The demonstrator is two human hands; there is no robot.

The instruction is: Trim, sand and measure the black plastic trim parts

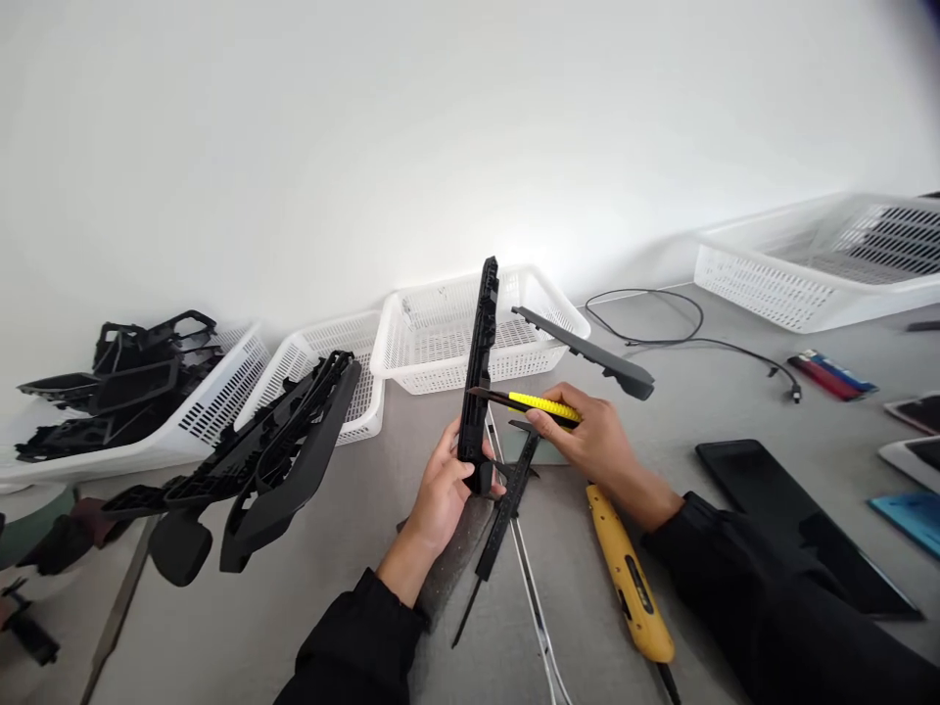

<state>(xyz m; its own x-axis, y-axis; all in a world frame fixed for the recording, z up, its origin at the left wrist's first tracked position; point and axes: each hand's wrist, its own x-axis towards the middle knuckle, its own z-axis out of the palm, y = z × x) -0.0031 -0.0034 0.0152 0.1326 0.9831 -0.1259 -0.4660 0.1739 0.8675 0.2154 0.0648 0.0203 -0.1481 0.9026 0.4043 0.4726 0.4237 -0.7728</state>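
Observation:
My left hand (441,490) is wrapped round the lower end of a long black plastic part (481,362), which stands nearly upright in front of me. In my right hand (587,431) is a yellow and black utility knife (543,403), its blade pointing left and its tip at the black part's edge. Beneath the hands a black caliper (509,504) lies slanted on the grey table. A dark grey trim piece (587,351) rests partly on the rim of the middle white basket (418,377).
Black parts (294,441) stick out of a white basket (371,426) at left, beside another loaded basket (227,392). At right are a yellow tool (628,578), a black tablet (800,529), a cable (661,342), markers (829,375) and a white basket (778,284).

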